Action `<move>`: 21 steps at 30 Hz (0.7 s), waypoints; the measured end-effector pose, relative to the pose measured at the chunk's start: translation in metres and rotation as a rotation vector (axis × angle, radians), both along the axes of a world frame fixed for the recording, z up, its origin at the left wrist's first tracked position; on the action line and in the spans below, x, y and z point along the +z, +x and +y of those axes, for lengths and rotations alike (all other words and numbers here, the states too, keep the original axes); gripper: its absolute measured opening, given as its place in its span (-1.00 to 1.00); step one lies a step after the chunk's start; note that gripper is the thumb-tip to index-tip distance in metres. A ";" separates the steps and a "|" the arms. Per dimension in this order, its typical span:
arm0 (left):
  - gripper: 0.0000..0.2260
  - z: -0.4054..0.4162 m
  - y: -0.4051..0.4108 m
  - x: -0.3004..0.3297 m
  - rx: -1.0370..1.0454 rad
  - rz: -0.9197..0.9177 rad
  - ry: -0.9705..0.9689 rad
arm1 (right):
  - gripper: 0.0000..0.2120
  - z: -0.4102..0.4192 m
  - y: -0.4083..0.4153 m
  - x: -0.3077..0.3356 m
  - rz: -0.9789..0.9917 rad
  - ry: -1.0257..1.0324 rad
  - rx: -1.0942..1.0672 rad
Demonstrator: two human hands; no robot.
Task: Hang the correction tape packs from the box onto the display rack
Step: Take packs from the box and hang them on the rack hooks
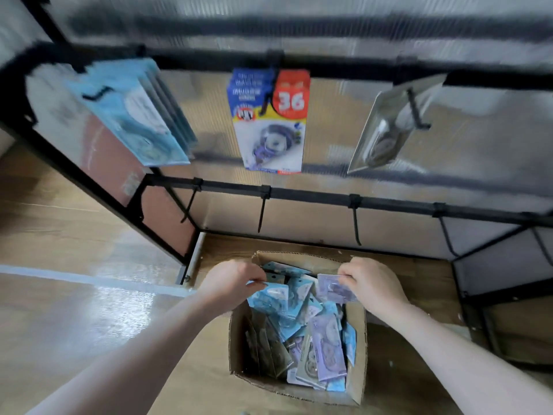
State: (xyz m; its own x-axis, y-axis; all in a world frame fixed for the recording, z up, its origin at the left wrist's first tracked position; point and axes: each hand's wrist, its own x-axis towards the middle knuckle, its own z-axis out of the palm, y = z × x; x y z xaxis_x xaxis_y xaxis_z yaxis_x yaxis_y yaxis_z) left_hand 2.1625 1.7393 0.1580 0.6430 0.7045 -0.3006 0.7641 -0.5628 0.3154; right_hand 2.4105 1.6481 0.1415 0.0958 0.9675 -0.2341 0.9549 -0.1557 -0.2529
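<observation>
Reaching into the box [357, 348] at lower centre: left hand [232, 284] pinches one blue pack [269, 296], right hand [374, 287] pinches one purple pack [333, 289]; three hooks [417, 110] loaded above.

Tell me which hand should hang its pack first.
Probably left: the left hand pinches a blue pack, and the blue stack hangs on the rack's left. The right hand holds a purple pack.
</observation>
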 end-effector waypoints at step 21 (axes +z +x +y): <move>-0.83 0.030 -0.046 0.235 0.089 -0.224 0.221 | -0.82 0.016 -0.031 0.218 0.070 0.209 0.029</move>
State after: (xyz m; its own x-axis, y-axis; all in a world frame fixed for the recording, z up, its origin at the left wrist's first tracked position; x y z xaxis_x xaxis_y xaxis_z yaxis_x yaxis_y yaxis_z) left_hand 2.1167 1.7691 0.3929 0.6089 0.7932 0.0083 0.7386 -0.5707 0.3588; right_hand 2.3795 1.6642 0.3595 0.0577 0.9978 -0.0329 0.9372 -0.0655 -0.3427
